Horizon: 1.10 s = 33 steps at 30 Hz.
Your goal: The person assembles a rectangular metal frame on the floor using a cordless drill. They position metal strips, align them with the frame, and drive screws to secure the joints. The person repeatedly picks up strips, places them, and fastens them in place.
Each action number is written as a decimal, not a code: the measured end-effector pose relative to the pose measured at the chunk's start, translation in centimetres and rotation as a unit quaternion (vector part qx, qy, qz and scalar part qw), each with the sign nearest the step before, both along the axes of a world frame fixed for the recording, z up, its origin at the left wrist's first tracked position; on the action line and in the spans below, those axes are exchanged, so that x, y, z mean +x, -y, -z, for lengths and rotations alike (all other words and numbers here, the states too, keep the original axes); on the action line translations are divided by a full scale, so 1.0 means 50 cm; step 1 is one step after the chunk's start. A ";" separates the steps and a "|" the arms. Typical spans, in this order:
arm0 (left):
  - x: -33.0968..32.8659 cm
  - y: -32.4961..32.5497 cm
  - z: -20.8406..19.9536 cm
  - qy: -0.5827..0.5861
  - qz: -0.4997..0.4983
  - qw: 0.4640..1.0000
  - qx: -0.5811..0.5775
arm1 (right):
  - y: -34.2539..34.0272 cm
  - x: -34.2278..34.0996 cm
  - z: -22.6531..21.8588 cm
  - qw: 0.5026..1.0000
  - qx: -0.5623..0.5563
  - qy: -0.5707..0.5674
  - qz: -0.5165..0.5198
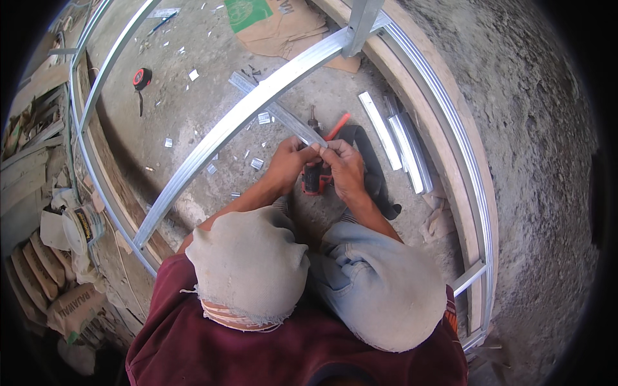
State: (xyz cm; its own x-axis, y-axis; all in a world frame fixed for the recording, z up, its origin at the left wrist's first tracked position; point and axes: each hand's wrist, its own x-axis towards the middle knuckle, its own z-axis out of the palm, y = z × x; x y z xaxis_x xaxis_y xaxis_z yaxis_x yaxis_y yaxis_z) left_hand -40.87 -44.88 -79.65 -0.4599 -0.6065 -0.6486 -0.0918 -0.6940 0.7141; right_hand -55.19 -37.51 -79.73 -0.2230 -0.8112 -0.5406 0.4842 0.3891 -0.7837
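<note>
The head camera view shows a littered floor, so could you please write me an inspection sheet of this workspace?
Surface: grey concrete floor, rough.
Job's things: thin metal strip, passing beneath a crossbar of the metal frame; red-and-black power drill on the floor, just beyond the knees.
Clutter: small metal scraps, tape measure, flattened paper sack, cut metal channels.
Hands: left hand and right hand both pinch the strip's near end.
Cables: none that can be told for certain.
Surroundings: wooden beam along the frame's right side; brown paper bags at lower left; rough grey surface at right.
</note>
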 end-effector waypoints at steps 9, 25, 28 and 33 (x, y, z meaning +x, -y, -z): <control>-0.001 0.005 0.000 -0.008 -0.026 0.998 0.048 | 0.006 0.006 0.019 0.998 0.043 0.055 -0.006; 0.056 0.051 0.029 0.095 -0.011 0.995 -0.030 | -0.002 -0.033 0.014 0.976 0.004 -0.180 -0.122; 0.181 0.131 0.132 0.231 0.016 0.967 -0.106 | -0.048 -0.089 -0.006 0.780 -0.065 -0.556 -0.279; 0.290 0.193 0.237 0.204 -0.073 0.940 -0.262 | -0.078 -0.029 0.015 0.612 -0.054 -0.678 -0.404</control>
